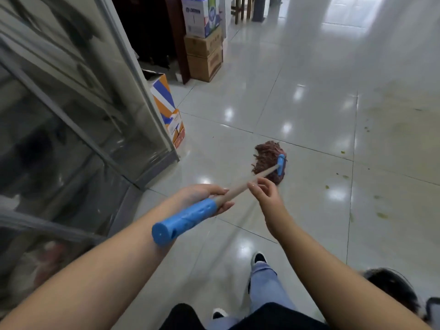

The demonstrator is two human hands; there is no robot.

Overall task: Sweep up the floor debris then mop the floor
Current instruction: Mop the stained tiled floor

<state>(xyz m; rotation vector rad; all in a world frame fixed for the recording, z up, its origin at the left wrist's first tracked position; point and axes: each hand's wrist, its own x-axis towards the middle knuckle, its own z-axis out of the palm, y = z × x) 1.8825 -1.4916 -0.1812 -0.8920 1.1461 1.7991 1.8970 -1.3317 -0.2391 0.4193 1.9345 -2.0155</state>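
A mop with a brown string head (267,160), a blue clamp and a wooden shaft lies slanted across the glossy tiled floor (297,103). Its blue end grip (183,220) points back toward me. My left hand (204,195) cups the shaft just above the blue grip, holding it. My right hand (264,191) pinches the wooden shaft a little further down with fingertips. Small green debris specks (342,152) dot the tiles to the right of the mop head, along with a yellowish smear.
A glass-fronted cabinet (71,115) fills the left side. An orange, blue and white carton (169,110) leans at its corner. Stacked cardboard boxes (204,53) stand further back beside dark furniture. My feet and jeans show at the bottom. A dark object sits at the lower right.
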